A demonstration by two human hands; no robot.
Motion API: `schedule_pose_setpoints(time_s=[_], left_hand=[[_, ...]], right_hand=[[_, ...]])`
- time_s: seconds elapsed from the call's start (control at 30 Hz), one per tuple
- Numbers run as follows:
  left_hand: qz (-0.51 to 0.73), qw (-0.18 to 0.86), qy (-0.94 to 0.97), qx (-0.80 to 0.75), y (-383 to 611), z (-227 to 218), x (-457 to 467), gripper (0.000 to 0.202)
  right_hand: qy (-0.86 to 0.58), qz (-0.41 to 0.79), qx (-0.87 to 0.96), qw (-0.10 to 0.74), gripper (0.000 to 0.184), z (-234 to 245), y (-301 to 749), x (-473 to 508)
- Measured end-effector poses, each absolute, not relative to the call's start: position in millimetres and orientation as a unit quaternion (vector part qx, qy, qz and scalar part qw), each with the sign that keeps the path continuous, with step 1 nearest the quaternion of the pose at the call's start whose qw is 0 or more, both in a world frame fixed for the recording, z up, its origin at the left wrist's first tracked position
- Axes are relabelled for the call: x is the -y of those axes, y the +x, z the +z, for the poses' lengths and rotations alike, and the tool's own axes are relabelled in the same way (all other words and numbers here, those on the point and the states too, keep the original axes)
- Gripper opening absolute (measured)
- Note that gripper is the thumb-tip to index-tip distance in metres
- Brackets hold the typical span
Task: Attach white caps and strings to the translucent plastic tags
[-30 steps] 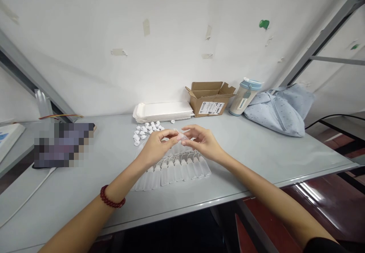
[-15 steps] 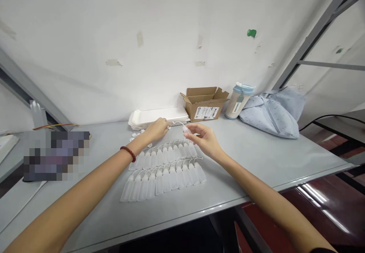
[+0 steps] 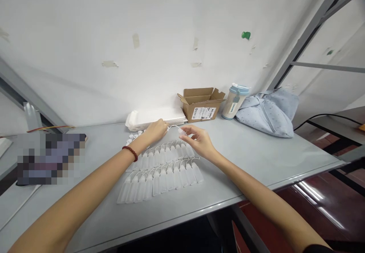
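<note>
My right hand (image 3: pixel 198 141) is closed, thumb and fingers pinching a small translucent squeeze bottle (image 3: pixel 181 132); most of its body is hidden by the hand. A thin white tube (image 3: pixel 173 126) arches from the bottle's top towards my left hand (image 3: pixel 156 131). My left fingers are pinched at the tube's far end and hide its tip. Below the hands, two rows of similar bottles (image 3: pixel 165 179) with bent tubes lie side by side on the grey table (image 3: pixel 245 158). Several small white caps (image 3: pixel 131 136) lie by my left wrist, partly covered by it.
Behind my hands lies a stack of flat white trays or packs (image 3: pixel 154 117). An open cardboard box (image 3: pixel 203 105), a blue-lidded tumbler (image 3: pixel 235 101) and a pale blue cloth bag (image 3: pixel 265 112) stand along the wall. A blurred-out flat device (image 3: pixel 53 158) with a cable lies at left.
My left fingers have come onto the end of the tube, and the small white cap seen beside them is no longer visible. My right hand still holds the bottle. The view has shifted slightly.
</note>
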State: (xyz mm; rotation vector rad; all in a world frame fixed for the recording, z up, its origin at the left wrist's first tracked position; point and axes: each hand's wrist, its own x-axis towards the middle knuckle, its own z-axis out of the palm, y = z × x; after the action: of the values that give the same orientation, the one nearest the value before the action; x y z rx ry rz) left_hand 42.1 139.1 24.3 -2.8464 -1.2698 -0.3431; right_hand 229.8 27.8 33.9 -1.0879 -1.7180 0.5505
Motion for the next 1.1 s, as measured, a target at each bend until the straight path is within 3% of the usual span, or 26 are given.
schedule_pose_setpoints(time_s=[0.27,0.43,0.53,1.1], left_hand=[[-0.166,-0.073,-0.89,0.419,40.3,49.6,-104.2,0.014],[-0.307,-0.355,-0.769,0.434,24.7,56.5,-51.2,0.02],[-0.351,-0.424,-0.712,0.436,16.5,55.0,-31.6,0.025],[-0.35,-0.449,-0.685,0.454,19.7,62.5,-7.7,0.019]], right_hand=[[-0.442,0.142,0.749,0.474,0.022,26.4,233.6,-33.7],[-0.375,0.054,0.801,0.463,0.021,22.1,226.0,-29.1],[-0.329,0.03,0.825,0.458,0.02,21.2,216.2,-20.3],[-0.254,-0.062,0.858,0.442,0.028,23.2,213.1,-11.7]])
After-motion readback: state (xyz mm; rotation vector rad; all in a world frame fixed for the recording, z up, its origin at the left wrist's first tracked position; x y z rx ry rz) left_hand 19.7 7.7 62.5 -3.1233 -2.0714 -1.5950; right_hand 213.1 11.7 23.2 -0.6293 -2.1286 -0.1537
